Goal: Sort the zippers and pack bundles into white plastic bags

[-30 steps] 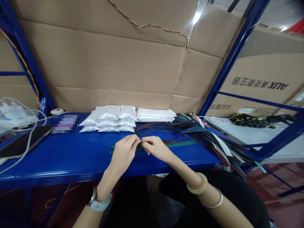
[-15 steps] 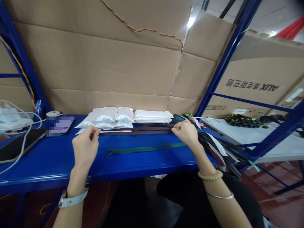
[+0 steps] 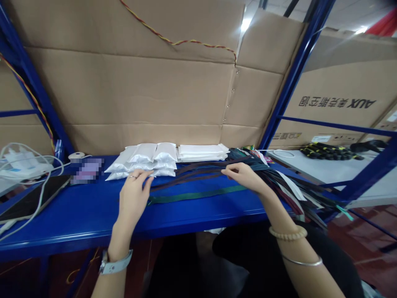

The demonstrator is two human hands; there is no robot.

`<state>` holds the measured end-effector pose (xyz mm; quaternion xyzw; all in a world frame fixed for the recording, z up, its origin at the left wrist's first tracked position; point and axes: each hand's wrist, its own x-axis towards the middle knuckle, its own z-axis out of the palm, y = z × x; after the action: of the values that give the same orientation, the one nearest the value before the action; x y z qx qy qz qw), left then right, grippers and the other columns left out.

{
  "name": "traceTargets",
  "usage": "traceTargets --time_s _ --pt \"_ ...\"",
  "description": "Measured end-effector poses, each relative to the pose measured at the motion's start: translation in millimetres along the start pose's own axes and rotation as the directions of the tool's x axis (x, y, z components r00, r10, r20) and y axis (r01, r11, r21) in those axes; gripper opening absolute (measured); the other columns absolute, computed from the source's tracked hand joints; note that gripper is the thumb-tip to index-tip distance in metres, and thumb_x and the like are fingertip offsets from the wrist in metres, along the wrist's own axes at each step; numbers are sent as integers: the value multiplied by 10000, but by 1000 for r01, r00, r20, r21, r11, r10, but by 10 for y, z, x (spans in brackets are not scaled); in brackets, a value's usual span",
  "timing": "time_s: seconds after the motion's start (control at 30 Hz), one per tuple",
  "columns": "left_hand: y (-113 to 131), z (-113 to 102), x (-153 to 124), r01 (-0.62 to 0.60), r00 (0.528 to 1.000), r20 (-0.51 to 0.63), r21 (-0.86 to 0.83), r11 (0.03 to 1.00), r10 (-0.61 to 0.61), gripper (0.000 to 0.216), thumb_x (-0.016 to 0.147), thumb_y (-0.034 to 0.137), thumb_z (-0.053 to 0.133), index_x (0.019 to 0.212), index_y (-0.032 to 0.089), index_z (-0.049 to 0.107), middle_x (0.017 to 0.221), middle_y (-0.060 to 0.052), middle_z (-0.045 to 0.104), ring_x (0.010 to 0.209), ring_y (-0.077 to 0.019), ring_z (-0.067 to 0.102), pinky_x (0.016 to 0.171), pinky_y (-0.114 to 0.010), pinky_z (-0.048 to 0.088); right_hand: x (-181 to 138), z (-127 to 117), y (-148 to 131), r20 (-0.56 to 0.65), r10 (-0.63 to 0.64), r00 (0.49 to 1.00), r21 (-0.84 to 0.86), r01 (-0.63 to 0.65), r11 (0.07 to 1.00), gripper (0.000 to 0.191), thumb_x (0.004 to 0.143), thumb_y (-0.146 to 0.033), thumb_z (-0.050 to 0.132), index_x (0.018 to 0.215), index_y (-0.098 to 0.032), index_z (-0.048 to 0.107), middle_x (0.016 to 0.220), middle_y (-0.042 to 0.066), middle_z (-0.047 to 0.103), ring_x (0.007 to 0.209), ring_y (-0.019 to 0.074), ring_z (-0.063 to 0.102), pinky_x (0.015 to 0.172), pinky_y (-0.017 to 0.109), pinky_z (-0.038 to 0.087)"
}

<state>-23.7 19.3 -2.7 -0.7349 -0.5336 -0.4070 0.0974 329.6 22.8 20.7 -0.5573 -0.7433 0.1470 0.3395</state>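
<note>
My left hand (image 3: 135, 194) lies in front of the white packets, its fingertips at the left end of several long dark brown zipper strips (image 3: 192, 176). Whether it grips them is hidden. My right hand (image 3: 243, 174) pinches the same strips near the loose bundle of dark and white zipper strips (image 3: 287, 190). A green zipper strip (image 3: 197, 195) lies flat on the blue shelf (image 3: 77, 221), just below the dark strips and between my hands.
Plump white packets (image 3: 145, 159) and a flat white stack (image 3: 201, 152) stand behind the strips. A tablet (image 3: 34, 203) and white cables (image 3: 25, 165) lie at the left. A grey table (image 3: 319, 178) with black-and-yellow bundles (image 3: 330, 152) lies beyond the blue upright (image 3: 297, 82).
My left hand has moved right, toward the strips' left end. Those strips now slant down toward the green strip instead of lying level. My right hand has dropped slightly.
</note>
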Motion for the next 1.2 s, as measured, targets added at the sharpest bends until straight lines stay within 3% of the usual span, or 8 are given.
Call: traceTargets --time_s 0.17,0.37,0.57,0.77,0.97,1.07,1.2 --pt "487 91 -58 -59 989 114 -307 950 98 228 946 306 435 864 205 622 893 -26 643 831 -168 593 750 -273 431 -50 321 -436 82 -91 992 464 43 885 499 896 -554 417 575 -173 443 583 -8 466 592 111 430 616 252 336" --pt "862 225 -180 -67 956 241 -374 925 167 223 941 312 465 798 201 596 783 -6 607 752 -153 569 699 -267 406 -127 715 -664 176 -167 970 724 -12 689 497 896 -554 448 582 -170 407 591 -23 402 596 104 423 621 255 339" --pt "817 247 -187 -43 963 245 -270 962 112 191 942 296 463 844 207 601 851 -14 623 809 -170 585 717 -282 412 -145 816 -687 152 -177 972 741 7 671 424 874 -517 518 648 -158 494 616 -19 450 619 106 425 619 246 349" --pt "751 195 -148 -92 933 305 -307 947 190 248 958 300 425 824 216 617 825 -14 612 777 -162 578 713 -280 426 -144 812 -687 157 -206 966 719 31 694 364 851 -449 578 648 -163 478 642 -14 497 642 109 453 645 248 359" --pt "719 222 -149 -231 926 280 -107 967 252 241 975 255 376 818 193 549 880 -43 588 778 -168 572 658 -280 409 -117 840 -652 143 -213 966 745 37 666 347 792 -317 623 670 -201 320 655 -46 398 633 105 442 628 241 361" --pt "687 227 -147 -344 911 252 27 938 327 246 982 277 359 839 187 538 878 -55 583 791 -180 561 675 -296 394 -109 810 -664 127 -197 972 716 48 696 324 766 -247 612 693 -206 299 673 -54 362 596 88 359 591 229 330" --pt "697 225 -143 -414 890 243 80 907 385 258 984 290 358 832 186 538 869 -54 587 822 -186 552 700 -300 387 -121 755 -721 132 -209 969 705 56 707 295 733 -183 590 709 -208 297 673 -55 380 593 89 329 574 228 306"
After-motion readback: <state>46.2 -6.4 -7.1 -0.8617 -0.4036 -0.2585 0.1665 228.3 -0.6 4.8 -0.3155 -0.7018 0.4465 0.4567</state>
